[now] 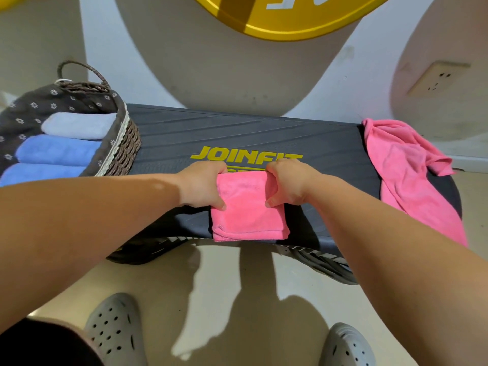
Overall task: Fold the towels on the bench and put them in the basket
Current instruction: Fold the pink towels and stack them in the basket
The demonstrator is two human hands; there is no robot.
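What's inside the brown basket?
Three folded towels lie in the basket: a pale towel at the back, a middle blue towel and a near blue towel. A dark flowered liner lines it. Anything beneath the towels is covered.

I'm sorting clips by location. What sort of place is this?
Likely a gym or fitness studio, perhaps a home workout corner: a black step bench printed JOINFIT, a wicker basket of rolled towels, and a large yellow lettered disc on the wall.

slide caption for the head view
Left hand and right hand grip a folded pink towel on the bench.
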